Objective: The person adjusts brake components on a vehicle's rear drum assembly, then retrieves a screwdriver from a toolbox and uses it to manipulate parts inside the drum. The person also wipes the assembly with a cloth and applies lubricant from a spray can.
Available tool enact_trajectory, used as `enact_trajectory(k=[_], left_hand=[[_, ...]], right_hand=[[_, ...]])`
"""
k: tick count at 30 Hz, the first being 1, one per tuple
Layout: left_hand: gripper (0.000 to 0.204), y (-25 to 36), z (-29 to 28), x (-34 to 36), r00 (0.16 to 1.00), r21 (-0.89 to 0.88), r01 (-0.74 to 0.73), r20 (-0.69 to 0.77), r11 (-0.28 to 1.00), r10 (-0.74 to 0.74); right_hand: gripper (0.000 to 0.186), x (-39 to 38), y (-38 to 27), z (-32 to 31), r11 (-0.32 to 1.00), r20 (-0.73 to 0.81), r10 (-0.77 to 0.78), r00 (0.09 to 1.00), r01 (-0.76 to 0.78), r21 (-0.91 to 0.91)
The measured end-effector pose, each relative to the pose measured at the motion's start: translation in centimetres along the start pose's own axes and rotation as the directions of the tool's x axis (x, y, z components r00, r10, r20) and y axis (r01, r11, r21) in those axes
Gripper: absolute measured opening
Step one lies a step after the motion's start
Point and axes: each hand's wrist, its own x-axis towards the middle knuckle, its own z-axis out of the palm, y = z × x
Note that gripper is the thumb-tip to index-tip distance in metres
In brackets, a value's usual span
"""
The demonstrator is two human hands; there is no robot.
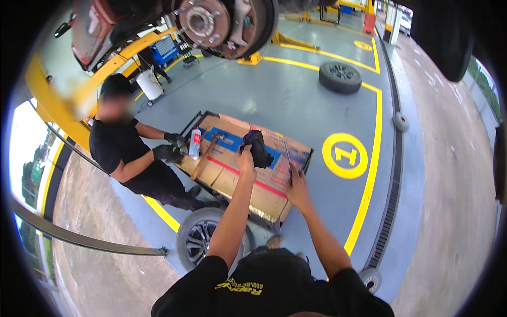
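Observation:
My left hand (246, 160) is closed on a bunched black cloth (257, 149) above a cardboard-covered cart (232, 177). My right hand (297, 186) grips a screwdriver (288, 153), its long thin shaft pointing away from me over the cart's right side. On the cardboard lies a hammer (203, 159) with a wooden handle, left of my left hand. Beside the hammer stands a white and red spray can (195, 144). A co-worker (129, 140) in dark clothes is at the cart's left, with dark gloves (171, 149) on both hands near the can.
A wheel hub with a brake disc (203, 24) hangs overhead from a raised vehicle. One wheel (203, 235) lies by the cart's near left; another tyre (340, 77) lies farther right. Yellow lift arms (124, 55) stand at left. A drain grate (388, 222) runs along the right.

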Motion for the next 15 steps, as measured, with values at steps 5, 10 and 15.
enact_trajectory(k=[5, 10, 15], left_hand=[[0.049, -12.4, -9.8, 6.0, 0.973, 0.574, 0.228, -0.103, 0.786, -0.207], [0.053, -15.7, -14.3, 2.6, 0.985, 0.978, -0.047, 0.011, 0.205, 0.171], [0.048, -15.6, -19.6, 0.7, 0.974, 0.951, -0.175, 0.129, 0.255, 0.187]], right_hand=[[0.064, 1.0, 3.6, 7.3, 0.990, 0.279, 0.071, 0.958, -0.035, -0.133], [0.041, -1.2, 8.4, 4.0, 0.996, 0.572, 0.046, 0.819, 0.002, -0.084], [0.034, -7.7, 19.2, -5.3, 0.935, 0.395, 0.212, 0.894, -0.302, 0.183]])
